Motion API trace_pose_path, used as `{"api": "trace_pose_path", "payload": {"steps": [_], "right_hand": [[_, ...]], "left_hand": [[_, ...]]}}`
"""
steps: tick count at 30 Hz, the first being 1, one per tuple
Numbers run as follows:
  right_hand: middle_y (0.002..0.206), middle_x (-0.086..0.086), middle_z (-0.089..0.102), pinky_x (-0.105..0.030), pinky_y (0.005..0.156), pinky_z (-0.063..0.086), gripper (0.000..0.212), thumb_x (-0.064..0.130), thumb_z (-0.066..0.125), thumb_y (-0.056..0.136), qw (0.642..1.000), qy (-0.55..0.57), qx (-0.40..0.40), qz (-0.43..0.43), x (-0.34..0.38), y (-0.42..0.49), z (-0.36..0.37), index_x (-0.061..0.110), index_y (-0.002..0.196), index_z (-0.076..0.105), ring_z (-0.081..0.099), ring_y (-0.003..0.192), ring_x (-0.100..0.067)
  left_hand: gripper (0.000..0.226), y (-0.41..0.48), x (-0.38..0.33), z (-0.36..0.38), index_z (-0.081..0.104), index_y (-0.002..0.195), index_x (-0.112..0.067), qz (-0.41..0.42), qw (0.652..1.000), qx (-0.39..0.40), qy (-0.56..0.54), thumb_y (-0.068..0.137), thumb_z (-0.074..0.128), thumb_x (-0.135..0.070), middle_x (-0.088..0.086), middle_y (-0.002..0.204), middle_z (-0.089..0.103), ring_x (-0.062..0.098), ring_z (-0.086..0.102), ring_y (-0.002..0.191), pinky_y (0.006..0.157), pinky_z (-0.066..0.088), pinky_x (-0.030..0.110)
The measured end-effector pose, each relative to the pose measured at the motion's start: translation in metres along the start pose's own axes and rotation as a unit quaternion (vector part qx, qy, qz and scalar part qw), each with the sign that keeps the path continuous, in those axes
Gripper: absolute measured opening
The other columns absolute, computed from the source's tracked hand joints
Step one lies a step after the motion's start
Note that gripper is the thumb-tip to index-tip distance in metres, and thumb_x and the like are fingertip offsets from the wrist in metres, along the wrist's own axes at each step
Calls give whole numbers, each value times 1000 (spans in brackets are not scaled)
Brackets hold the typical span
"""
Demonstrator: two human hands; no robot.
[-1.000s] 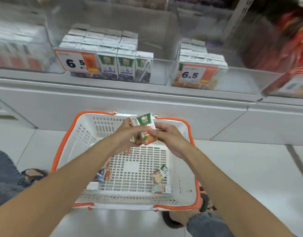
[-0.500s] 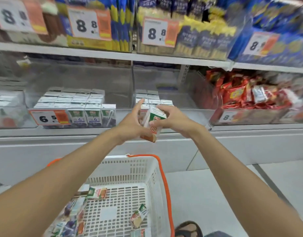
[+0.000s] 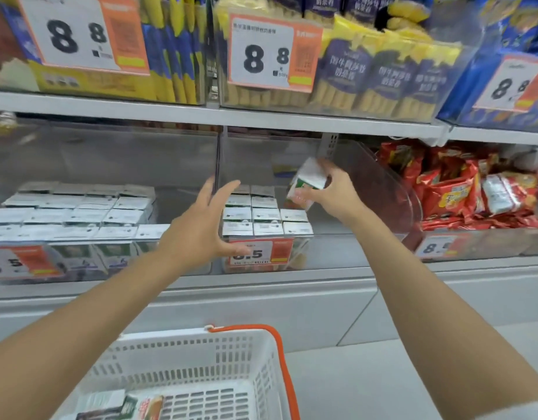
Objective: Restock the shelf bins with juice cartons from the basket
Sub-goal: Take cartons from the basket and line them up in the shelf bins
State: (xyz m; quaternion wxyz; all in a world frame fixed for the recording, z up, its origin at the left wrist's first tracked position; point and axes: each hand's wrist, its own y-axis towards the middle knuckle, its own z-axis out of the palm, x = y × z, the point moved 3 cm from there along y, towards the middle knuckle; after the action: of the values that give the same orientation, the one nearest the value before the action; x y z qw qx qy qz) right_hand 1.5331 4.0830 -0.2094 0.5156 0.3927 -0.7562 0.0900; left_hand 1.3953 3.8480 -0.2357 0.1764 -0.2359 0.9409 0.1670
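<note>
The right hand (image 3: 331,192) grips a tilted carton (image 3: 308,181) over the gap at the right of the bin (image 3: 328,253), the left hand (image 3: 201,228) spread and holding nothing; best square it upright before lowering it beside the rows (image 3: 263,218).

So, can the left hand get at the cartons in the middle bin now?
Probably yes: the left hand is open and empty, close beside those cartons, and nothing covers their tops.
</note>
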Motion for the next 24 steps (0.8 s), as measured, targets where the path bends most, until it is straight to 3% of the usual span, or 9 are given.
{"api": "trace_pose_path", "payload": {"steps": [3,6,11,14,15,17,19,22,24], "right_hand": [[140,16,44,-25,107,31,83,50,82,62,958,-41,224,175,-23,14,23,31,136,51,40,133,-10],[151,13,36,-40,116,27,69,53,69,78,932,-57,295,203,-30,25,37,36,140,45,35,139,-15],[154,7,33,-36,114,33,67,40,59,94,942,-49,288,165,-22,12,43,32,151,25,40,137,-18],[148,6,41,-25,104,36,65,35,68,88,979,-129,148,58,6,0,31,26,146,40,39,136,-14],[141,6,48,-25,102,38,57,32,71,86,988,-128,82,15,18,-9,28,25,138,50,45,130,-13],[117,11,58,-19,90,43,33,25,74,82,993,-105,-19,-54,40,-37,31,26,113,65,55,102,-2],[94,15,58,-11,73,41,17,20,72,78,988,-91,-67,-101,55,-74,47,29,91,65,54,76,-2],[74,14,61,-10,61,40,12,15,67,75,994,-33,-28,-103,55,-134,83,27,77,63,51,61,-3],[68,15,62,-11,60,40,15,12,66,78,998,-10,43,-45,32,-170,116,26,74,64,50,59,0]], "left_hand": [[120,0,1,2,3,143,-56,9,1000,-10,15,49,76,-74,-8,162,-8,24,64,108,62,56,29],[119,1,2,5,5,143,-53,14,999,-12,31,48,72,-78,-10,161,-7,20,63,80,47,44,18],[116,1,3,7,7,141,-55,16,999,-26,45,47,70,-80,-7,162,-1,11,47,61,41,29,11],[116,-2,0,4,5,141,-56,17,999,-15,23,51,76,-74,-8,162,-4,16,58,73,43,35,14],[117,-4,-2,1,4,143,-55,15,1000,-13,14,53,78,-70,-9,162,-6,20,62,92,48,43,18],[115,-14,-10,-3,10,147,-47,14,999,-43,15,58,81,-63,-4,162,-4,24,41,133,78,54,33],[101,-35,-18,-7,32,146,-32,39,991,-126,22,62,84,-53,6,159,15,26,31,138,100,44,42],[66,-80,-15,-1,55,126,-18,71,972,-225,-19,68,84,-32,8,134,48,25,44,118,97,44,41],[53,-113,4,21,58,119,-16,45,979,-194,-52,72,80,-25,5,120,54,23,49,109,92,47,42]]}}
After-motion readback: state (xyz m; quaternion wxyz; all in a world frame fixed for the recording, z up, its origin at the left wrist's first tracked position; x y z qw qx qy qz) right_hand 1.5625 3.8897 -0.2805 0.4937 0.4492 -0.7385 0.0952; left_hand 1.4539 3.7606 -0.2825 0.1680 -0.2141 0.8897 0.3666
